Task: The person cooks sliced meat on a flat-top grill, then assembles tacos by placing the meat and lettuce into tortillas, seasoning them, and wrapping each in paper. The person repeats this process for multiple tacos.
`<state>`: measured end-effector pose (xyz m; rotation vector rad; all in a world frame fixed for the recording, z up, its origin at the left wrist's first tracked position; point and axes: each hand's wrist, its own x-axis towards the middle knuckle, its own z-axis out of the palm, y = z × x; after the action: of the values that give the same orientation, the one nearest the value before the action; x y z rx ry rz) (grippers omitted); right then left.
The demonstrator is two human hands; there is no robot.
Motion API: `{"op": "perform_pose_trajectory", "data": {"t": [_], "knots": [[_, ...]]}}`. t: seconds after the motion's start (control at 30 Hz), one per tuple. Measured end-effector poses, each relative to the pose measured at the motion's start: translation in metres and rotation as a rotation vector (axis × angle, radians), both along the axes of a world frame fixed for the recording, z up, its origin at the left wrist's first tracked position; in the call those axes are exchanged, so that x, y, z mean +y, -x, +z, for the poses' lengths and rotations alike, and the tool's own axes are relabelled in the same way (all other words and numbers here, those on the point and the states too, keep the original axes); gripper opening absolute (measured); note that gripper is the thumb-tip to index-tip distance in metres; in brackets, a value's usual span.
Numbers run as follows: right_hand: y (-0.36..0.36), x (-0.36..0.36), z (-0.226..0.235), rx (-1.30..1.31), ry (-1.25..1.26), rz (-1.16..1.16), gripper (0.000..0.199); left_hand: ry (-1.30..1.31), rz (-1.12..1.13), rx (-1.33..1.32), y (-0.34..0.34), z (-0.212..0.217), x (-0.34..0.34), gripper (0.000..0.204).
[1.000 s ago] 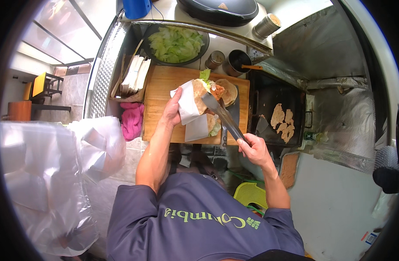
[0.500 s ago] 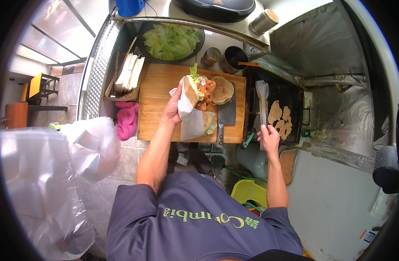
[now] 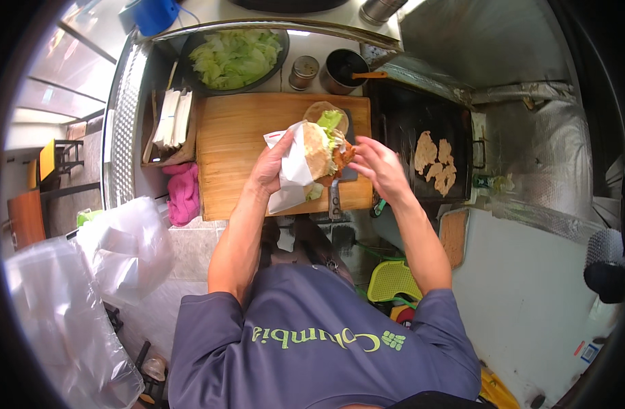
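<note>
Upright in left hand point(image 3: 270, 170), sandwich point(image 3: 320, 151) opens toward right hand point(image 3: 379, 167)

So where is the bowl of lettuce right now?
The bowl of lettuce sits at the top of the head view, left of centre, just behind the wooden cutting board and left of a small metal shaker.

Lettuce bowl point(image 3: 235, 58) — pink cloth point(image 3: 183, 193) — griddle point(image 3: 401, 129).
</note>
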<state>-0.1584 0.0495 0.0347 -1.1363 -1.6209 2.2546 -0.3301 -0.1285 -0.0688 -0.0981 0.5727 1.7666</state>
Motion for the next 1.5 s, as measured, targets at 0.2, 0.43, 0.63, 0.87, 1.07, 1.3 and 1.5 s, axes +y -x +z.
{"op": "perform_pose_trajectory", "data": {"t": [0.2, 0.43, 0.63, 0.87, 1.07, 1.3, 1.5], "knots": [[0.033, 0.001, 0.01, -0.135, 0.066, 0.227, 0.041, 0.248, 0.13, 0.199, -0.018, 0.014, 0.009, 0.036], [0.035, -0.003, -0.013, -0.153, 0.042, 0.256, 0.029, 0.276, 0.103, 0.141, -0.023, 0.003, 0.006, 0.04], [0.034, -0.002, -0.014, -0.154, -0.083, 0.294, 0.025, 0.383, -0.039, 0.633, 0.013, 0.027, -0.011, 0.033], [0.036, 0.0, -0.024, -0.149, -0.162, 0.388, 0.024, 0.326, 0.044, 0.483, 0.001, 0.021, -0.004, 0.016], [0.038, -0.011, -0.028, -0.12, -0.049, 0.391, 0.026, 0.325, -0.019, 0.367, 0.001, 0.022, -0.004, 0.031], [0.045, -0.007, 0.001, 0.039, 0.139, 0.134, 0.045, 0.082, 0.007, 0.125, -0.011, 0.012, -0.035, 0.05], [0.036, -0.039, 0.002, 0.152, 0.185, 0.044, 0.06, 0.118, 0.165, 0.187, 0.0, 0.025, -0.019, 0.042]]}}
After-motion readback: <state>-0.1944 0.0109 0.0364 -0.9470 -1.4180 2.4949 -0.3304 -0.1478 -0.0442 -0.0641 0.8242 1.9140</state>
